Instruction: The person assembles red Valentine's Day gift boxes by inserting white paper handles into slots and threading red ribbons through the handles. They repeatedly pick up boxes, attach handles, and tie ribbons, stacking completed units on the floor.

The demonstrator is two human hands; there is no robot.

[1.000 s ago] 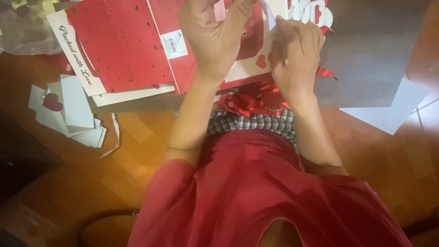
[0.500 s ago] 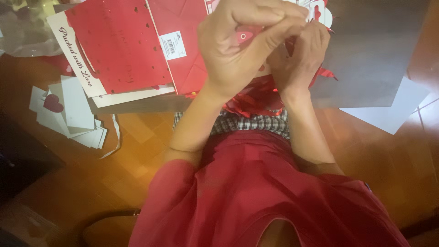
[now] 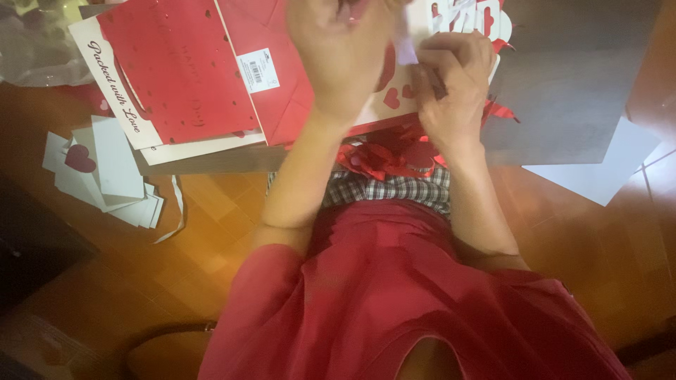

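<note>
- A wooden floor [image 3: 211, 211] of orange-brown boards carries most of what shows.
- A low grey board [image 3: 563, 84] lies on it, beneath both hands and reaching out past the right hand [image 3: 451, 91].
- On the board, just left of the left hand [image 3: 345, 56], lies a flat red paper gift bag [image 3: 176, 70] with a white edge and a barcode sticker.
- Under the hands lies a white card with red hearts [image 3: 394, 95].
- Red foil scraps [image 3: 380, 158] sit at the board's near edge, below the wrists.
- Well left of the left hand, a heap of small white cards [image 3: 105, 176], one bearing a dark red heart, lies on the floor.
- Right of the right hand, a white sheet [image 3: 605, 172] lies on the floor, partly under the board.
</note>
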